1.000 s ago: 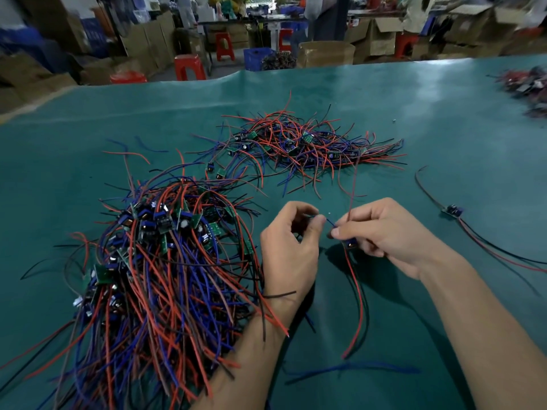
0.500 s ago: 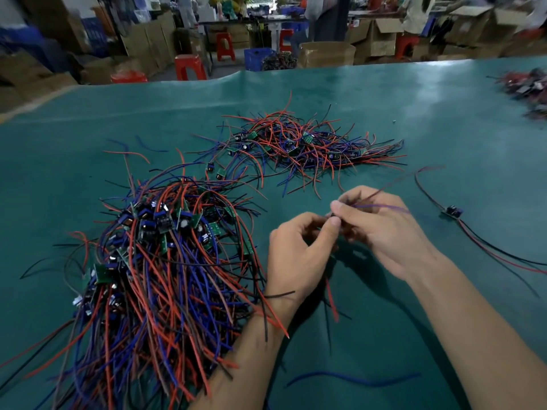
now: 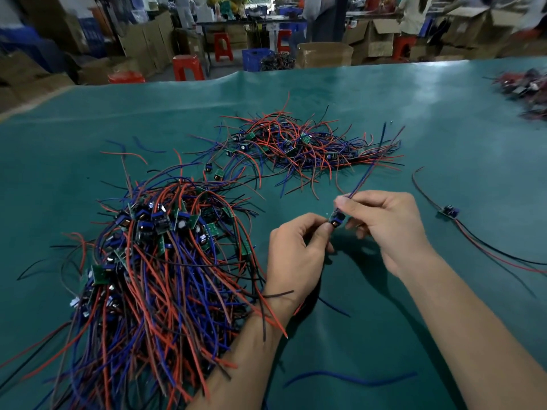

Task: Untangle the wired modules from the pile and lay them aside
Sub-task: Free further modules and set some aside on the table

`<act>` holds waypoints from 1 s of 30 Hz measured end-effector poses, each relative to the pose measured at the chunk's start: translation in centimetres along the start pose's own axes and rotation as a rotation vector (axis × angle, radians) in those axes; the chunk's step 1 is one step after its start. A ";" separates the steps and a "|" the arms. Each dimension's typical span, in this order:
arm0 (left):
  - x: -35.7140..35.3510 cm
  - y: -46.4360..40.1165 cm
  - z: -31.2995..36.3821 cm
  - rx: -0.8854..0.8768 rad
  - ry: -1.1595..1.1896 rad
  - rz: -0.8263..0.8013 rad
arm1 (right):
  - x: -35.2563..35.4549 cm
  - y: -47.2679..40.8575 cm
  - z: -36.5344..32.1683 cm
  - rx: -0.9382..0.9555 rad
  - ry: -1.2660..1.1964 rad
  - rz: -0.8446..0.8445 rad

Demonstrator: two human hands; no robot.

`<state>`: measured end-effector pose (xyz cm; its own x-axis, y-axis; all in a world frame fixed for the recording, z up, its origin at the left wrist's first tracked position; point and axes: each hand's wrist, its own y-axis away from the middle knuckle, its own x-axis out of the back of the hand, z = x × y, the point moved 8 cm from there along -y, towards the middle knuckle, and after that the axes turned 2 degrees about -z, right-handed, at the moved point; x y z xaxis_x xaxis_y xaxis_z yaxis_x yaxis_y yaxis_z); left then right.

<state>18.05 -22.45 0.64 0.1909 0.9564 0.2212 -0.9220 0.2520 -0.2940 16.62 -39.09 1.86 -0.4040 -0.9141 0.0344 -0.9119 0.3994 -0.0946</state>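
A big tangled pile [image 3: 154,261] of red, blue and black wired modules lies at the left on the green table [image 3: 444,128]. A smaller heap [image 3: 296,146] of wired modules lies farther back in the middle. One small blue module [image 3: 336,218] is held above the table between both hands. My left hand [image 3: 296,258] pinches its lower end. My right hand [image 3: 381,223] pinches its upper end and the blue and dark wires [image 3: 370,164] that run up and away from it.
One wired module [image 3: 448,211] with red and black leads lies alone at the right. A loose blue wire [image 3: 349,378] lies near the front. Another heap [image 3: 527,90] sits at the far right edge. Boxes, red stools and people stand beyond the table.
The hands have risen and drawn slightly apart. The module now shows between them, and its wires have swung from hanging down to pointing up and away.
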 end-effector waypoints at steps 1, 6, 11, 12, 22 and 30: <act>-0.1 0.0 0.0 -0.002 -0.008 -0.006 | 0.8 -0.2 -0.4 0.050 0.035 0.058; -0.4 0.0 0.2 -0.018 -0.068 -0.041 | 5.3 -0.7 -2.3 0.286 0.348 0.351; -0.2 0.1 0.3 -0.013 -0.069 -0.022 | 9.6 0.2 -2.8 0.301 0.279 0.720; 0.1 0.0 0.2 0.000 -0.046 0.010 | 10.3 0.6 -2.7 0.288 0.290 0.799; 1.4 -0.3 -0.3 -0.025 -0.036 0.154 | -4.0 1.3 -1.2 0.227 0.364 -0.178; 0.1 -0.2 0.1 -0.043 -0.060 0.027 | 0.3 0.7 -3.9 0.375 0.234 0.084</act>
<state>18.21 -22.45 0.85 0.1441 0.9527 0.2675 -0.9111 0.2332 -0.3398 15.58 -38.78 5.68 -0.5204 -0.8219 0.2317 -0.8033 0.3791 -0.4594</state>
